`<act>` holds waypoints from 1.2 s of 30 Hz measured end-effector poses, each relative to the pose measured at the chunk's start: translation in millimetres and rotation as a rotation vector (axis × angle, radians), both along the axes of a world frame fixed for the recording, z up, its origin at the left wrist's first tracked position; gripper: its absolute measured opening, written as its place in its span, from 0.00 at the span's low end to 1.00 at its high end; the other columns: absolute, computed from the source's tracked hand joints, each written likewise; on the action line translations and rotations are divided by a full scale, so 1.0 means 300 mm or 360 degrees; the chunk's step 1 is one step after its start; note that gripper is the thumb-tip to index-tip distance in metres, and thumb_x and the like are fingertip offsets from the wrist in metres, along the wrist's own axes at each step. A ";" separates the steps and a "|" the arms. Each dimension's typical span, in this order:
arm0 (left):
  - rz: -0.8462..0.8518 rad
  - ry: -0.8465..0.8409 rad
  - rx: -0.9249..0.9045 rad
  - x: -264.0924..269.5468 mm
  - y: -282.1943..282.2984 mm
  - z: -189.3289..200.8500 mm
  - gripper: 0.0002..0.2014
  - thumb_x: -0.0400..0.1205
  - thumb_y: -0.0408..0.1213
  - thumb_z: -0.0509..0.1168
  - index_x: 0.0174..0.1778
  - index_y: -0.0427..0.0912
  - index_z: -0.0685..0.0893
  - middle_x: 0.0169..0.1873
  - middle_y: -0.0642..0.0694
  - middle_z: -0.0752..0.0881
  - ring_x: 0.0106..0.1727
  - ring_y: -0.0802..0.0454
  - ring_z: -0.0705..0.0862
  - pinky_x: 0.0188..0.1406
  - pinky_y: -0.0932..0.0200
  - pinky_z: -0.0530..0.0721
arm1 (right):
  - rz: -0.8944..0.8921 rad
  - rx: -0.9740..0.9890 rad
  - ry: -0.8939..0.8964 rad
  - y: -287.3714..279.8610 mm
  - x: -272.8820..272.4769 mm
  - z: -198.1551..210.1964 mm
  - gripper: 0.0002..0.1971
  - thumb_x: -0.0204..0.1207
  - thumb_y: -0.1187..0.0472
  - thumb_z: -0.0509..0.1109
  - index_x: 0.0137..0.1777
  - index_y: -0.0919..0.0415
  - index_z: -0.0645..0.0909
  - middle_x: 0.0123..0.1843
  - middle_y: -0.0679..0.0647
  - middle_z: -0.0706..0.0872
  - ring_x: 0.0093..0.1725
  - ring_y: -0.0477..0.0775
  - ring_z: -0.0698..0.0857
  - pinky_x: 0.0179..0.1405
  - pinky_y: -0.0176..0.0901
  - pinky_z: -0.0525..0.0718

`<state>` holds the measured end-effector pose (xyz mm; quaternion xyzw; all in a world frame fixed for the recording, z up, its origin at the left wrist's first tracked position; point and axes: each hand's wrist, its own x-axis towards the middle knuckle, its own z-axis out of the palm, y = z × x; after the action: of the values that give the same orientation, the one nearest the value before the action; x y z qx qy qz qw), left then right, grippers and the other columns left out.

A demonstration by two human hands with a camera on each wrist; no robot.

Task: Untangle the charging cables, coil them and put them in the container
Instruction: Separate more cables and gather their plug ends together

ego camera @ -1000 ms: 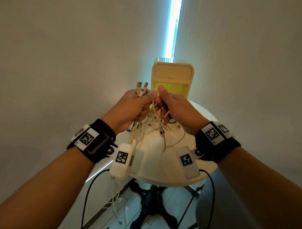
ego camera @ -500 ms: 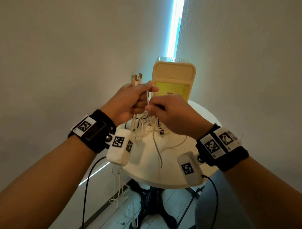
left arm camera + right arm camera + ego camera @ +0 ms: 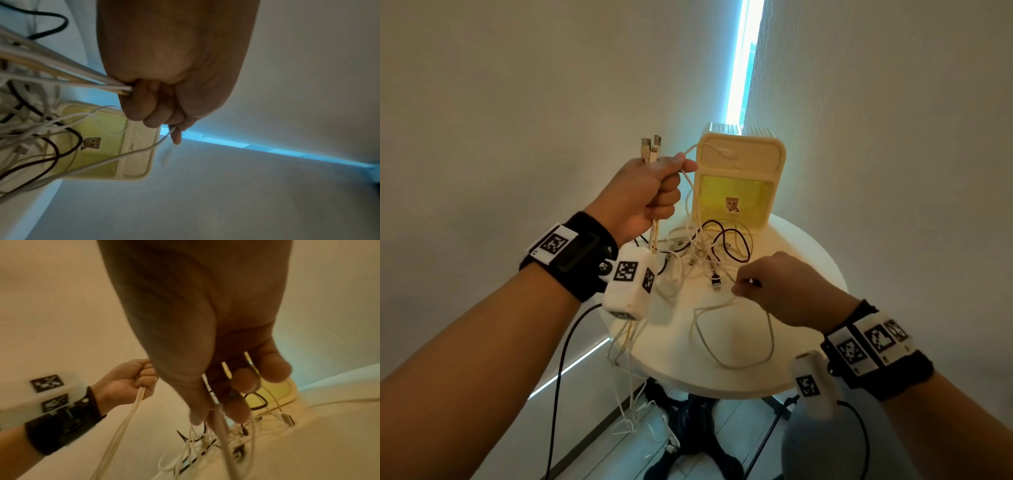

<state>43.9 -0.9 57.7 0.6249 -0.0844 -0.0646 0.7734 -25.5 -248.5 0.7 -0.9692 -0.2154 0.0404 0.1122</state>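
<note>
— What's in your hands?
— My left hand (image 3: 650, 195) is fisted round a bundle of white cables (image 3: 654, 236), plugs up; my right hand (image 3: 784, 287) pinches one white cable (image 3: 736, 363).
— The container (image 3: 739, 178)?
— Upright on the table (image 3: 801, 363) behind the tangle (image 3: 709, 253); one cable end lies across its top.

Head view downward; wrist views close, sharing the container (image 3: 739, 178).

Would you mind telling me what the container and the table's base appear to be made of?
The container looks like cream moulded plastic with a translucent yellow front: rounded corners, ribbed panel. The table base looks like black cast metal, judging by its ornate shape, though unconfirmed.
</note>
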 end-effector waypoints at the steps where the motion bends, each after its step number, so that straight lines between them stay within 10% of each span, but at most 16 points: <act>1: 0.0006 -0.0034 0.0027 -0.013 -0.002 0.003 0.12 0.95 0.41 0.62 0.55 0.39 0.88 0.26 0.53 0.59 0.23 0.58 0.57 0.16 0.64 0.57 | -0.0052 -0.0003 0.0019 -0.006 0.010 0.012 0.10 0.88 0.49 0.70 0.62 0.49 0.90 0.53 0.50 0.92 0.49 0.53 0.88 0.56 0.55 0.88; 4: 0.0052 -0.0069 0.0067 -0.047 -0.003 -0.015 0.12 0.94 0.41 0.62 0.54 0.38 0.89 0.26 0.53 0.61 0.23 0.57 0.57 0.17 0.63 0.58 | -0.0123 0.0406 -0.0060 -0.010 0.023 0.069 0.15 0.88 0.55 0.68 0.72 0.46 0.86 0.61 0.49 0.89 0.54 0.51 0.86 0.59 0.50 0.86; 9: 0.0183 -0.0004 0.0064 -0.093 -0.011 -0.093 0.12 0.95 0.39 0.62 0.54 0.38 0.88 0.25 0.53 0.62 0.22 0.57 0.58 0.17 0.63 0.58 | -0.0295 0.1300 -0.0183 0.082 0.042 0.163 0.12 0.87 0.54 0.67 0.58 0.48 0.93 0.51 0.55 0.94 0.49 0.64 0.92 0.54 0.66 0.89; 13: 0.0138 0.0024 0.0078 -0.135 -0.025 -0.128 0.12 0.94 0.40 0.62 0.55 0.37 0.87 0.26 0.52 0.62 0.23 0.56 0.58 0.19 0.61 0.56 | -0.0295 0.1437 0.0112 0.195 0.072 0.181 0.20 0.89 0.43 0.65 0.53 0.56 0.93 0.45 0.57 0.95 0.38 0.48 0.87 0.39 0.45 0.82; 15: 0.0070 0.0017 0.0117 -0.164 -0.033 -0.138 0.12 0.95 0.41 0.62 0.55 0.38 0.87 0.26 0.51 0.62 0.23 0.56 0.58 0.19 0.60 0.55 | -0.0312 0.1437 0.0028 0.245 0.088 0.167 0.24 0.88 0.42 0.66 0.49 0.61 0.93 0.42 0.62 0.93 0.36 0.51 0.85 0.39 0.52 0.81; 20: -0.0048 0.0116 0.0095 -0.221 -0.027 -0.153 0.23 0.95 0.48 0.61 0.34 0.53 0.89 0.27 0.50 0.59 0.24 0.55 0.56 0.20 0.59 0.52 | -0.0316 0.1797 -0.0061 0.306 0.096 0.129 0.13 0.87 0.60 0.72 0.47 0.69 0.89 0.27 0.51 0.83 0.26 0.43 0.79 0.32 0.38 0.79; 29: 0.0342 0.0143 -0.0204 -0.214 0.036 -0.139 0.20 0.94 0.54 0.60 0.58 0.38 0.83 0.27 0.51 0.58 0.25 0.56 0.55 0.16 0.62 0.58 | 0.0001 0.1375 -0.0414 0.345 0.033 0.066 0.10 0.91 0.61 0.63 0.49 0.59 0.82 0.40 0.48 0.88 0.38 0.45 0.84 0.38 0.39 0.80; 33: 0.0310 0.0029 -0.0146 -0.231 0.030 -0.117 0.22 0.86 0.62 0.67 0.46 0.45 0.83 0.26 0.50 0.63 0.24 0.56 0.59 0.19 0.62 0.60 | 0.0165 0.1344 -0.0385 0.368 0.003 0.044 0.18 0.91 0.66 0.64 0.43 0.43 0.76 0.34 0.44 0.80 0.33 0.42 0.78 0.34 0.30 0.72; 36: 0.0353 -0.0029 -0.0011 -0.223 0.028 -0.121 0.19 0.82 0.55 0.76 0.38 0.47 0.79 0.26 0.47 0.73 0.23 0.56 0.68 0.21 0.62 0.65 | 0.0256 0.1235 -0.0425 0.372 0.006 0.026 0.12 0.91 0.67 0.63 0.45 0.53 0.77 0.39 0.52 0.82 0.37 0.48 0.80 0.36 0.45 0.78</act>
<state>-22.9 7.6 21.3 0.6282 -0.0219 0.0273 0.7773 -23.8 -136.9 8.5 -0.8319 -0.3024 -0.1612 0.4365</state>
